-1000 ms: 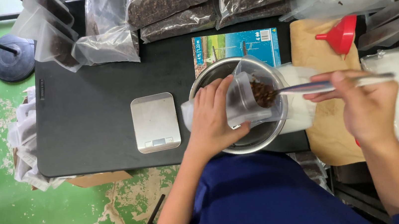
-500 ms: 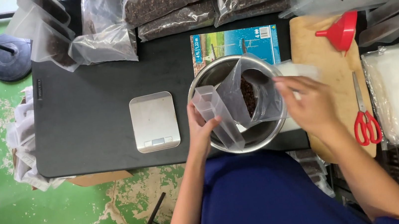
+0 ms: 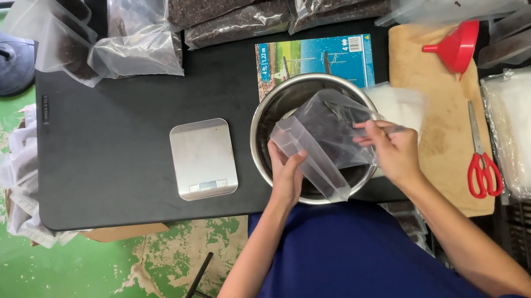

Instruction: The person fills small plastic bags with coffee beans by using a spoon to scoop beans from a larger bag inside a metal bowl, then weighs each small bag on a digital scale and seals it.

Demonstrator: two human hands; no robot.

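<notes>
Clear plastic forms the pouch point(image 3: 326, 142) that both hands hold over the steel bowl point(image 3: 274, 111) on the black table point(image 3: 115, 119). The left hand point(image 3: 287, 174) has its fingers closed around the pouch's near left edge; the right hand point(image 3: 393, 149) pinches its right side. Dark contents show through the upper part, so filling seems begun, though how full it is cannot be told. Its long axis runs diagonally, from far right to near left. The small scale point(image 3: 203, 158) sits bare just left of the bowl, so weighing appears still to come.
</notes>
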